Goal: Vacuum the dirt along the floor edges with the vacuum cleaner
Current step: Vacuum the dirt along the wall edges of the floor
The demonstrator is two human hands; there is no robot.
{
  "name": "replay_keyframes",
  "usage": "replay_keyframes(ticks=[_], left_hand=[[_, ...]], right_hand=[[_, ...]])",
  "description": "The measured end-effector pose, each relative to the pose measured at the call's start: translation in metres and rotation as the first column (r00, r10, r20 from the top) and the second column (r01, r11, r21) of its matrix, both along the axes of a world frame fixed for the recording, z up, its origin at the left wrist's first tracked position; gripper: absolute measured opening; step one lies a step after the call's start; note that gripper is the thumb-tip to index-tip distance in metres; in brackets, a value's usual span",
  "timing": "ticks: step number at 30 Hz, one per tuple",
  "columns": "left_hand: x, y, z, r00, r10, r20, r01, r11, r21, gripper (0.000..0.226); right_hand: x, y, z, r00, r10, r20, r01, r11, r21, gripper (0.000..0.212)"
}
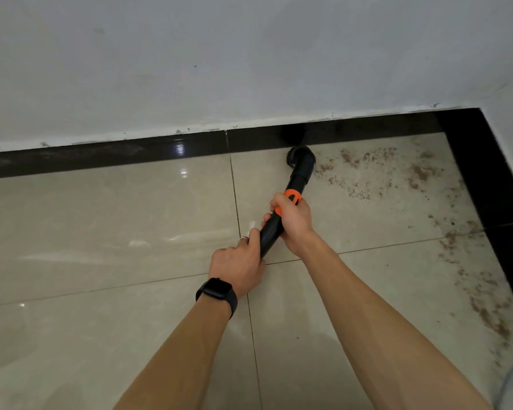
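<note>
No readable text, label, brand or number: none on black-and-orange plastic vacuum wand [298, 179], none on black square smartwatch [215, 288].

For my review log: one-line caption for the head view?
Left hand and right hand grip the wand, brush at the baseboard, dirt to its right.

Arms extended forward, right hand [295, 223] gripping wand [299, 177], left hand [239, 261] apparently too

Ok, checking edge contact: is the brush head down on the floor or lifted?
Down, it seems: the brush head meets the tile floor right at the black skirting, no gap visible.
</note>
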State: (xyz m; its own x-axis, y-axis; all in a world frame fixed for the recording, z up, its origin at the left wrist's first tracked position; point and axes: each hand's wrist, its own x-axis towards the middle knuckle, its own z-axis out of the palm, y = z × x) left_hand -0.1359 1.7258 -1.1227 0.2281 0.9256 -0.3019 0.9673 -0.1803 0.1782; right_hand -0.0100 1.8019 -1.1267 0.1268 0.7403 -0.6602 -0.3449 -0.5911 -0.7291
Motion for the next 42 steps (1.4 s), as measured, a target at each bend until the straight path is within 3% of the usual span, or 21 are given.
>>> replay_keyframes(ticks=[10, 21, 26, 36, 42], left_hand=[[-0.005, 0.005, -0.001, 1.0, 0.018, 0.015, -0.018, 1.0, -0.01, 0.037], [-0.059, -0.018, 0.0, 0.984, 0.14, 0.112, -0.132, 0.988, -0.076, 0.03], [-0.054, -0.025, 0.004, 0.997, 0.054, 0.056, -0.05, 0.995, -0.083, 0.034], [-0.016, -0.03, 0.006, 0.971, -0.234, 0.045, 0.238, 0.96, -0.145, 0.041], [0.003, -0.031, 0.008, 0.968, -0.243, 0.068, 0.251, 0.959, -0.133, 0.039]], right_hand=[[-0.008, 0.008, -0.001, 1.0, -0.008, -0.004, 0.008, 1.0, 0.011, 0.014], [-0.062, -0.006, -0.003, 0.994, 0.094, -0.064, -0.097, 0.994, -0.041, 0.028], [-0.054, -0.022, 0.0, 0.995, 0.063, -0.079, -0.067, 0.997, -0.044, 0.023], [-0.002, -0.066, -0.001, 0.975, -0.217, 0.043, 0.219, 0.975, -0.045, 0.015], [0.02, -0.068, 0.003, 0.975, -0.22, 0.043, 0.221, 0.975, -0.021, 0.013]])
